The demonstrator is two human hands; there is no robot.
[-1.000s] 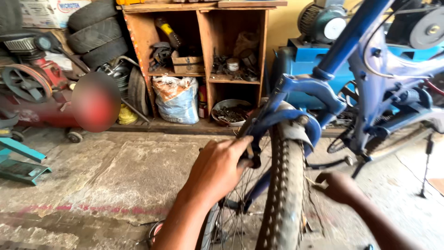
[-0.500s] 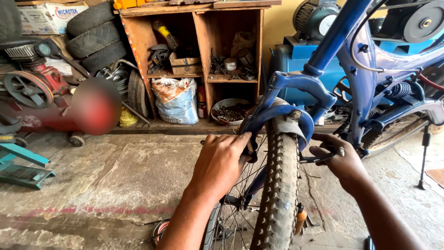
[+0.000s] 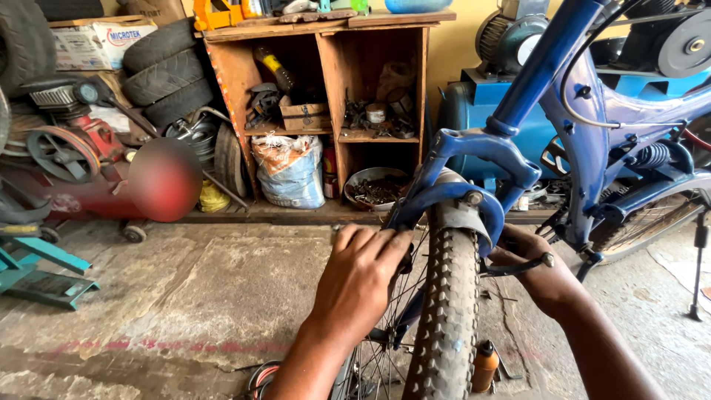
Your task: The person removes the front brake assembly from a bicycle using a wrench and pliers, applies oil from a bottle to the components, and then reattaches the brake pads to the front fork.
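Observation:
A blue bicycle frame [image 3: 585, 141] stands before me, its knobby front tyre [image 3: 448, 311] running down the middle of the view under the blue fork [image 3: 474, 159]. My left hand [image 3: 359, 278] is closed on the brake arm at the left side of the rim. My right hand [image 3: 537, 270] grips the brake arm at the right side, where a dark bolt-tipped lever [image 3: 518, 265] sticks out. What the fingers press is hidden behind the tyre.
A wooden shelf [image 3: 326, 96] with parts, a sack and a bowl of scrap stands at the back. Old tyres [image 3: 159, 70] and a red machine [image 3: 67, 155] lie left, a blue compressor [image 3: 481, 104] behind the bicycle. An orange bottle [image 3: 483, 365] sits on the concrete floor.
My right hand has come up from low at the right and closed on the brake arm beside the tyre. The left hand has stayed on the left side.

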